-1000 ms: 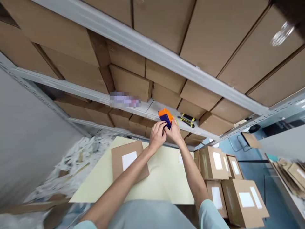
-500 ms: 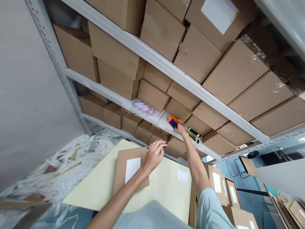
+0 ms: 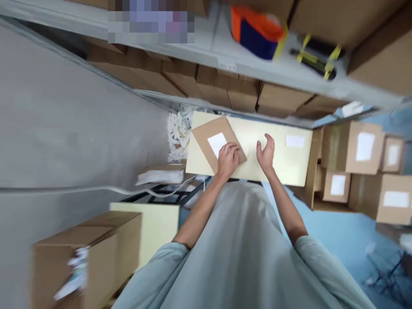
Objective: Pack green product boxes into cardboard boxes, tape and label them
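On the pale yellow tabletop (image 3: 289, 161) lies a flat brown cardboard piece (image 3: 206, 133) with a white label (image 3: 216, 143). My left hand (image 3: 228, 159) rests over its right part, fingers loosely bent and not gripping it. To the right, my right hand (image 3: 266, 153) is held over the tabletop with thumb and fingers apart and nothing in it. On the shelf above sit an orange and dark blue object (image 3: 257, 34), blurred, and black-and-yellow utility knives (image 3: 318, 56).
A metal shelf (image 3: 199, 53) with cardboard boxes runs across the top. Labelled cartons (image 3: 363, 146) stand at right, and a large carton (image 3: 106, 253) at lower left. Paper strips (image 3: 178, 133) lie beside the table, near the grey wall (image 3: 80, 128). A white cable (image 3: 106, 189) crosses at left.
My right hand has left the orange and blue object on the shelf and come down over the table. My left hand stays by the cardboard. The view has tilted down.
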Available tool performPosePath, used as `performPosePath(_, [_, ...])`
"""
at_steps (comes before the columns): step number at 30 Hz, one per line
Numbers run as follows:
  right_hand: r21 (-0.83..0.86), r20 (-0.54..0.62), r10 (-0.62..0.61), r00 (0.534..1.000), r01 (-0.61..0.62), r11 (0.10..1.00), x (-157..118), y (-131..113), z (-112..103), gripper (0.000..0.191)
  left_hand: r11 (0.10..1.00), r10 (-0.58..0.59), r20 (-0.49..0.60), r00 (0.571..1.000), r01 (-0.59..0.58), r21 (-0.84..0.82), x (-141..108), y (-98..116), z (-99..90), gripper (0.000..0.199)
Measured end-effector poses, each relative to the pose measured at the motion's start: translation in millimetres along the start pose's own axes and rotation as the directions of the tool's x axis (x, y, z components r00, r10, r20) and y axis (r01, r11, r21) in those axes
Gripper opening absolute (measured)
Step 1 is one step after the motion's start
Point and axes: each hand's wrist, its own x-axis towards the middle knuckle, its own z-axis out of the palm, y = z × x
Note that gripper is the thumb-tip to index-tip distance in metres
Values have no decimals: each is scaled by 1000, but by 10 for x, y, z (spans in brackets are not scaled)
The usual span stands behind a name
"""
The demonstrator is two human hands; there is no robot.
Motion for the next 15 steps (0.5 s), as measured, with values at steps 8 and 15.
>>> performPosePath(8, [233,443,238,864,-367,901,-1460,350,575,75,985,-5,109,994,-13,170,-217,-307,404,36])
performPosePath(15, [449,529,159,834,-434,781,-1151,165,697,84,980,-40,88,995,22,198,-266,-411,494,37])
